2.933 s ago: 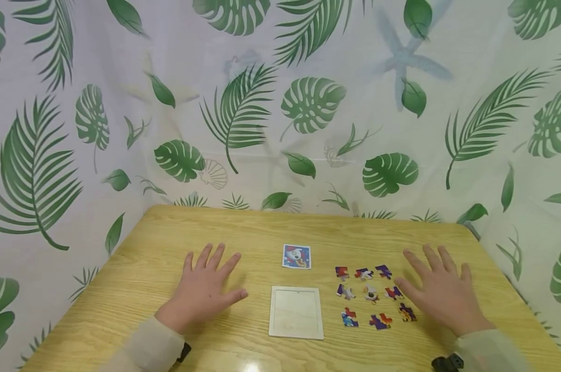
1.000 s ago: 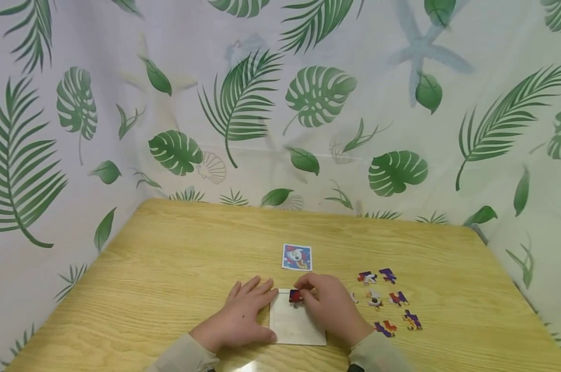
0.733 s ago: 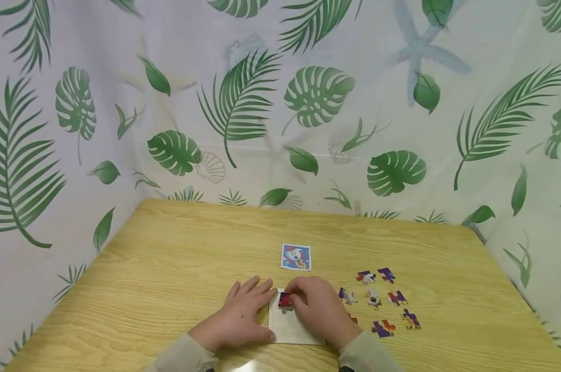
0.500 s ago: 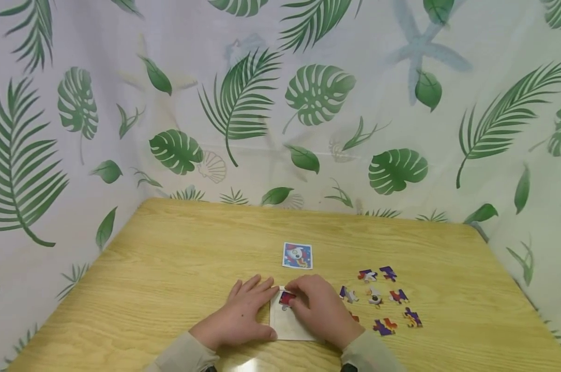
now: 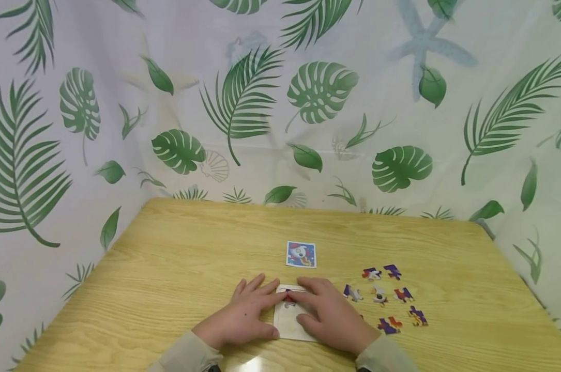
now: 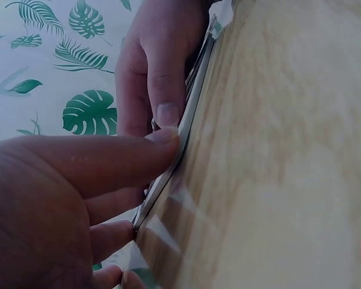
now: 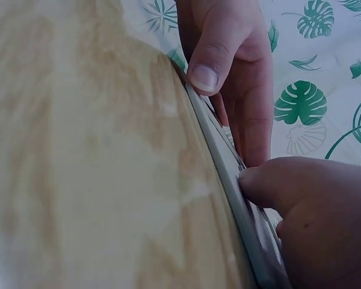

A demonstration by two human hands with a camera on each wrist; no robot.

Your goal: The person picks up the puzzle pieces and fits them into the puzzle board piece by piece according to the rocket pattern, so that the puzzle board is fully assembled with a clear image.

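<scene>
Bench (image 5: 192,248): wood-look top, grained, smooth, glossy, mirroring light near the front. Square frame (image 5: 290,328): pale, wood-like, smooth, matt. Puzzle pieces (image 5: 389,325): smooth printed faces. Card (image 5: 301,254): looks like printed paper. Backdrop (image 5: 266,113): thin cloth, creased, matt. Sleeves (image 5: 187,355): matt cloth.

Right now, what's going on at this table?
A person has both hands at a pale square tray. The left hand and right hand each have a fingertip at a puzzle piece near the tray's far left corner; whether it sits flush is hidden. The rest of the tray that shows is bare. Loose pieces lie on the table to the right, and a picture card lies just beyond the tray.
</scene>
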